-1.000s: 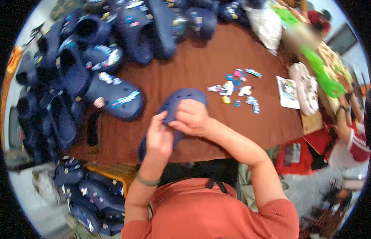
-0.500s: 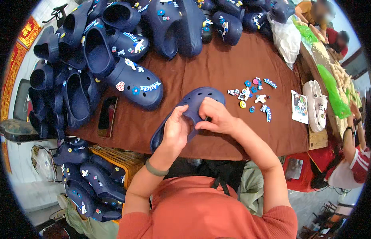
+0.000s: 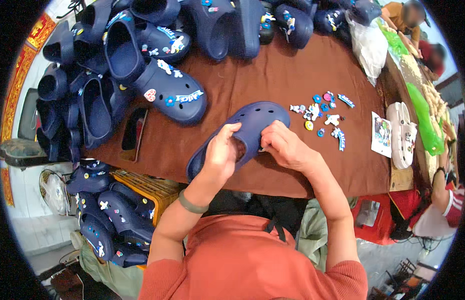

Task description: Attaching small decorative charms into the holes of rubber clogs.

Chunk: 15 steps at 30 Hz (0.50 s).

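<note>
A navy blue foam clog (image 3: 265,111) lies at a slant in front of me, its toe pointing away and to the right. My left hand (image 3: 221,154) grips it at the opening, thumb over the upper and fingers partly inside. At the clog's right side, my right hand (image 3: 287,146) is closed in a pinch against the upper; a small pale blue bit shows under its fingertips, too hidden to name. Right of the clog lies a loose group of shoe charms (image 3: 316,111), with blue flowers, white figures and blue lettered banners. A decorated navy clog (image 3: 185,107) rests to the left.
Navy clogs (image 3: 97,112) are heaped along the left and far side of the brown cloth (image 3: 242,77). A dark phone (image 3: 134,134) lies at left. On the right are a printed card (image 3: 381,134), a white clog (image 3: 400,137) and a white plastic bag (image 3: 367,50). Other people work beyond.
My right hand has shifted right along the clog's side, its fingers now bunched closer together. The clog has tilted slightly while my left hand keeps its hold. The whole view has shifted a little.
</note>
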Motion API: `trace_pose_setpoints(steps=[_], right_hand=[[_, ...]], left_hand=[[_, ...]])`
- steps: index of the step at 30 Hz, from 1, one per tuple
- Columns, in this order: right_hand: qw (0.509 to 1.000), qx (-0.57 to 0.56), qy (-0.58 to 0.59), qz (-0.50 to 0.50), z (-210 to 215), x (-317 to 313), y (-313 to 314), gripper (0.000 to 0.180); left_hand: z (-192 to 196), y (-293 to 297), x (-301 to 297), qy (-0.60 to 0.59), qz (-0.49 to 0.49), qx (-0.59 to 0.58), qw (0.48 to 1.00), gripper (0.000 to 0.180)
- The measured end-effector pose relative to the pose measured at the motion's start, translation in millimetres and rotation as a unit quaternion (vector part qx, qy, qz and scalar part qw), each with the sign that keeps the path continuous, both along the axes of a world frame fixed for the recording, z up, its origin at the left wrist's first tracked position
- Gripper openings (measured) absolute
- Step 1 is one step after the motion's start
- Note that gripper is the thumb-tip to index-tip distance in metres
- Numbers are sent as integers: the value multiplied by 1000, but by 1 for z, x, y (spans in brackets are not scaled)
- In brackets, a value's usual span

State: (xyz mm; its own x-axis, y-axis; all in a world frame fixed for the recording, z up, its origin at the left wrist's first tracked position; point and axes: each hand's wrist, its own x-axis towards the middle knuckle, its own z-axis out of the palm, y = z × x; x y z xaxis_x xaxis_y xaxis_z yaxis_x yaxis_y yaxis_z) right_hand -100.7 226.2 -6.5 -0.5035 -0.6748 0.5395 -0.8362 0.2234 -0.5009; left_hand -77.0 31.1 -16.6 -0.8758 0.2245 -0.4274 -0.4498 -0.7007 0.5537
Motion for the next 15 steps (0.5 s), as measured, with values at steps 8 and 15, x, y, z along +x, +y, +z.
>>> trace_pose_setpoints(steps=[8,15], right_hand=[[1000,9,-21,16,1,5,6,18],[996,-26,-82,-22,6,4,4,23]], left_hand=[[-8,-3,1,4,-18,-3,1000,24],[24,3,6,108,-76,-93,987,29]])
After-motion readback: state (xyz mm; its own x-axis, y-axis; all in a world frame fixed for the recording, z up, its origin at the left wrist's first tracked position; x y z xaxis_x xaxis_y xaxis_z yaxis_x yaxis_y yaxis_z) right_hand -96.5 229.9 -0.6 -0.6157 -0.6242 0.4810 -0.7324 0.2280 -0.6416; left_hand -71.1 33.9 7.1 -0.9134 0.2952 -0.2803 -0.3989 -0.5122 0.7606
